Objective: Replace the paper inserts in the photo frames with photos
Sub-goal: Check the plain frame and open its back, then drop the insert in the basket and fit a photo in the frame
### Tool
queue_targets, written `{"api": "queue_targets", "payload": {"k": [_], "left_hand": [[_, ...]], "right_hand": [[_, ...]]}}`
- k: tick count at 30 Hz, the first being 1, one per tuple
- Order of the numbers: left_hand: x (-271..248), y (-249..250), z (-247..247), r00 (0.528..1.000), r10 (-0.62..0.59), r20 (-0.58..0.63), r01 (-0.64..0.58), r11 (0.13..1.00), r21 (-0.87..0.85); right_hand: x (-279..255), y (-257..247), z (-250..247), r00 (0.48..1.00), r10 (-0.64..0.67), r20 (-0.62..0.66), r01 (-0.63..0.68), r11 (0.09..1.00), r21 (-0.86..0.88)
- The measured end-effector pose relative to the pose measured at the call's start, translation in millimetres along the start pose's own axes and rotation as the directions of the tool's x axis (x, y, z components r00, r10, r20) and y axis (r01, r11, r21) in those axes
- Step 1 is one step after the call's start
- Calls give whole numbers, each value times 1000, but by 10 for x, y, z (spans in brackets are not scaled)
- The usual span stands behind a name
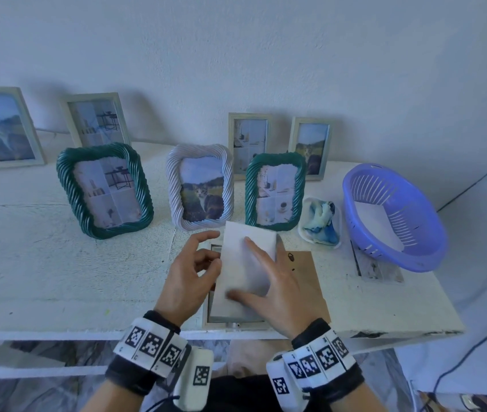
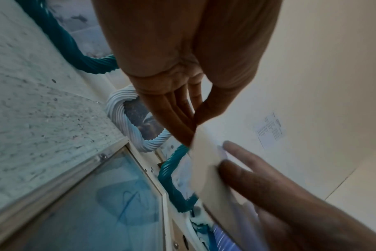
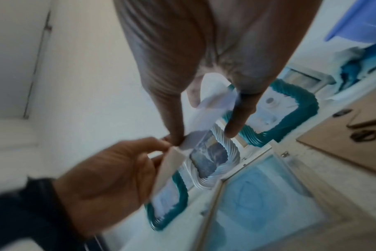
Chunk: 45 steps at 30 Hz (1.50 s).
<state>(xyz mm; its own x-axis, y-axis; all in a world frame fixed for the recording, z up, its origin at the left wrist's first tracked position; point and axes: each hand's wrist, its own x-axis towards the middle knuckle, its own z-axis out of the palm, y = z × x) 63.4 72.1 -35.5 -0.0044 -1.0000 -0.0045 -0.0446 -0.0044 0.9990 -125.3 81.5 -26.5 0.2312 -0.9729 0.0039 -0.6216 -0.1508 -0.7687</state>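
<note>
A white sheet (image 1: 246,263) hangs above a pale wooden frame (image 1: 230,321) that lies face down and open near the table's front edge. Its printed side is hidden from me. My left hand (image 1: 212,257) pinches the sheet's left edge (image 2: 206,169) between thumb and fingers (image 2: 182,122). My right hand (image 1: 240,267) grips the sheet from the right, thumb and forefinger on its upper face. In the right wrist view the sheet (image 3: 213,105) runs between my right fingers (image 3: 174,125). The frame's glass (image 3: 264,195) lies bare. Its brown backing board (image 1: 310,278) rests just right of it.
Standing behind are a large teal frame (image 1: 104,190), a white twisted frame with a cat photo (image 1: 200,187), a smaller teal frame (image 1: 274,191) and several pale frames by the wall (image 1: 248,144). A white tray of blue-white cloth (image 1: 321,220) and a purple basket (image 1: 393,215) sit at right.
</note>
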Motion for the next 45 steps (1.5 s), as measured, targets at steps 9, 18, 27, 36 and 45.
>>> {"api": "queue_targets", "payload": {"k": [9,18,27,36,45], "left_hand": [[91,53,255,995,-33,91,18,987,161],[221,78,590,992,-40,118,58,986,-157],[461,19,1064,944,-70,323,50,996,70],[883,201,1966,858,149,492,-402,789,464],[1154,206,2723,819,199,538,-555,510,657]], "right_hand": [[-150,-93,-140,982,42,-184,30,927,373],[-182,198,-350,920,258,-295,-143,922,360],[-549,750,-677,841,525,-127,-317,670,672],[-1082,1638,-1331,695,662,-281,-413,687,597],[-1100,2099,-1783,749,595,-292,-477,790,385]]}}
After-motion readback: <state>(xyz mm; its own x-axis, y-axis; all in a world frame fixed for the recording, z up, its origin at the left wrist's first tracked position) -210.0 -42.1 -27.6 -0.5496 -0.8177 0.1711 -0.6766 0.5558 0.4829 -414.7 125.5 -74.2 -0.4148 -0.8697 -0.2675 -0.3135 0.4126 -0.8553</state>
